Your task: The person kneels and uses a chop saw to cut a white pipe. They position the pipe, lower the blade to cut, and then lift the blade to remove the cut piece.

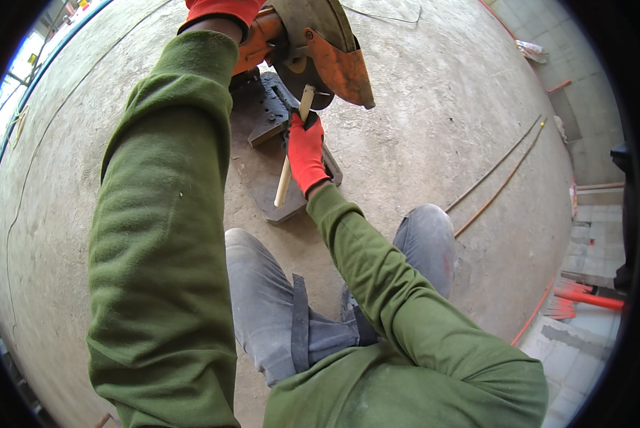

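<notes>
Nearest the camera, green sleeves (166,235) are flanking the view and grey trousers (263,299) are showing between them. Beyond these, the right hand (307,151), gloved in red, is grasping a slim pale strip (283,187) partway along, its fingers clasping it; the strip is slanting over the dark saw base (291,207), its far end standing right by the disc (318,81), though whether the two are touching I cannot tell. An orange guard (338,70) is hanging beside the disc, and the left hand (223,10), also red-gloved, is appearing at the saw's orange body; the top edge is cropping its fingers, so I cannot tell how they are closing. Good work here is probably depending on keeping the strip firmly seated and square to the disc, lowering the saw gently, and gripping farther back or clamping, since the right hand is looking uncomfortably close. Farther off, two thin rods (502,178) are lying on the concrete floor (477,93), and pale blockwork (598,132) is rising at the right; no brand, label or writing is showing legibly anywhere
</notes>
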{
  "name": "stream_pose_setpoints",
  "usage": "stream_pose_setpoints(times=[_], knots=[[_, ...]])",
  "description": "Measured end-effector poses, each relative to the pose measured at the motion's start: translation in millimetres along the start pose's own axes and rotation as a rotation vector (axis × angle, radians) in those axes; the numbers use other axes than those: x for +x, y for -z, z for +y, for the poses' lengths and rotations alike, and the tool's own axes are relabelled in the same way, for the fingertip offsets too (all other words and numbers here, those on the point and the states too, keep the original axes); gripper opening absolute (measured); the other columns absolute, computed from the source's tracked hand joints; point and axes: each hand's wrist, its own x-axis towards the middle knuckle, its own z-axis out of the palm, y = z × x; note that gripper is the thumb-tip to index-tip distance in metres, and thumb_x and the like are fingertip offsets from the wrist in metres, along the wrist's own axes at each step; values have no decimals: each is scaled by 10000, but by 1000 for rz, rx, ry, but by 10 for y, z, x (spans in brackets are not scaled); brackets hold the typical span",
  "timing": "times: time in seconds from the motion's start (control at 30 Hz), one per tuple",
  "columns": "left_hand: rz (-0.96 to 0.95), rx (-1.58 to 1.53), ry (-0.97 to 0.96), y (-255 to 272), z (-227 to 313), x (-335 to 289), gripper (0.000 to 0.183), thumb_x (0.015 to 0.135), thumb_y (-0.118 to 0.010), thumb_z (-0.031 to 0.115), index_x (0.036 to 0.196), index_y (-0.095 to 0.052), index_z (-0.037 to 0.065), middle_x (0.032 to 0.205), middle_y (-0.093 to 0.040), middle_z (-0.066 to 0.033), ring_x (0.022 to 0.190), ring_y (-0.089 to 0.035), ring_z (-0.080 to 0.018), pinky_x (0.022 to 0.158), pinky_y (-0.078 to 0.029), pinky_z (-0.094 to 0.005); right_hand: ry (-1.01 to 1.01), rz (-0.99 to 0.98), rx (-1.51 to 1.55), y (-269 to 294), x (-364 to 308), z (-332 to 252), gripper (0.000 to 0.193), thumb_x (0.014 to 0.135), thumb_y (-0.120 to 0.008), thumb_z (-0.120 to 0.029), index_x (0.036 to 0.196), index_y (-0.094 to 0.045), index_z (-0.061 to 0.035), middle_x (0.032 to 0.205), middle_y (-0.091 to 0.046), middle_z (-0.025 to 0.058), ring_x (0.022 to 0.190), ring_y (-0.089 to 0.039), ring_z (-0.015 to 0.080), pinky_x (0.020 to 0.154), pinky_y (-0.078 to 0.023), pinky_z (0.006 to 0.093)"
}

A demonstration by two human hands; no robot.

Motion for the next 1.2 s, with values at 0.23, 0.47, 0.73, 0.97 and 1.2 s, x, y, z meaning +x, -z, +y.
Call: stream_pose_setpoints(times=[0.23,0.47,0.73,0.97,1.2], knots=[[0,-10,4,-13,-3,4,482,1004,-531,410,807,-771,40,894,-730,-161,898,-701,-336,867,-548,-443,32,-5,-11,34,-16,-14,243,1020,-643,-185,1151,-554,0,812,-620,69,622,-589,180,553,-490,335],[1,-3,-3,-52,-12,16,473,1004,-535,404,801,-768,46,895,-730,-158,887,-703,-329,854,-550,-440,37,-12,-79,141,19,29,237,1019,-636,-209,1124,-594,0,806,-652,69,652,-607,168,608,-504,343],[-24,-9,9,-43,-11,20,479,1007,-525,406,816,-772,42,923,-736,-162,908,-702,-332,858,-551,-445,38,-54,-137,238,-48,-40,233,1010,-635,-211,1115,-614,-3,820,-686,73,707,-635,183,651,-509,350],[-33,20,27,-39,-4,26,485,1014,-512,406,831,-775,43,934,-736,-160,929,-700,-332,871,-548,-449,83,-56,-217,289,30,58,231,999,-640,-215,1096,-622,-6,834,-698,83,706,-633,187,664,-504,357],[-39,-10,17,-30,4,21,482,1011,-514,409,831,-775,47,929,-732,-157,928,-698,-327,880,-544,-448,24,-122,-122,282,-43,-52,230,1018,-623,-228,1127,-607,-26,791,-660,39,644,-575,131,578,-466,324]])
